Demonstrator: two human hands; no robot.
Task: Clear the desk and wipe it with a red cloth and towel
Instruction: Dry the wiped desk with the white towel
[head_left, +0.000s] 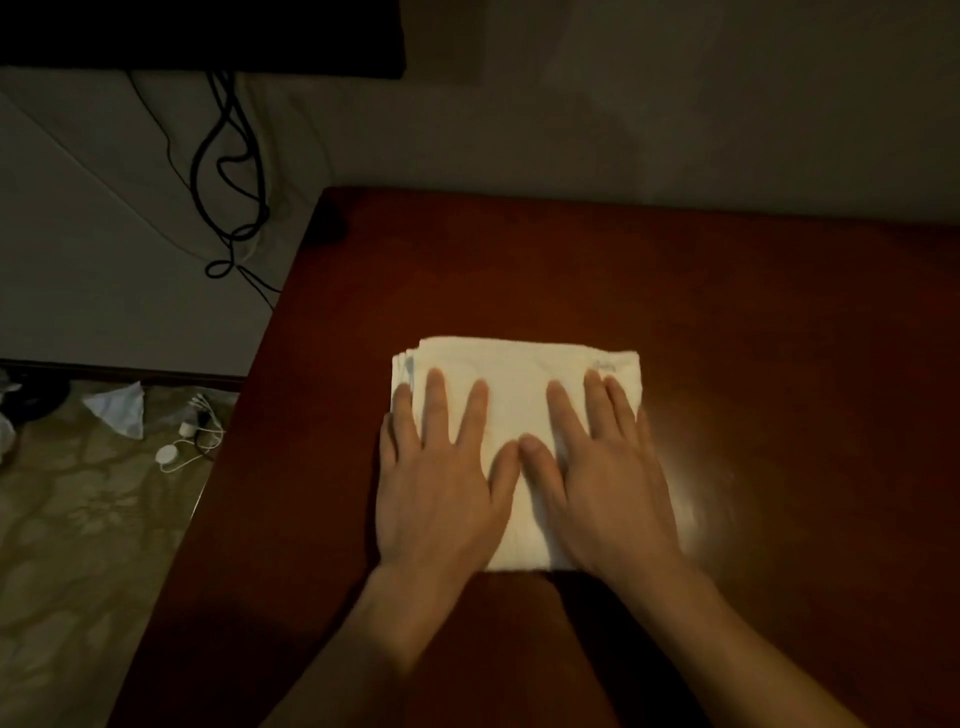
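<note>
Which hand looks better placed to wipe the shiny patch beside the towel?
Probably the right hand: it lies flat on the towel next to that patch; the left hand is farther away.

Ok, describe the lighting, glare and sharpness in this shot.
Head view: dim, warm light; a pale glare patch on the desk right of the right hand; the white towel is brightest; left hand slightly soft; the hanging cables and floor look murky.

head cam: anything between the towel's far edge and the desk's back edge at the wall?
Nothing: in the head view the stretch from the folded white towel to the back edge of the desk is bare wood. Both hands lie flat on the towel.
</note>
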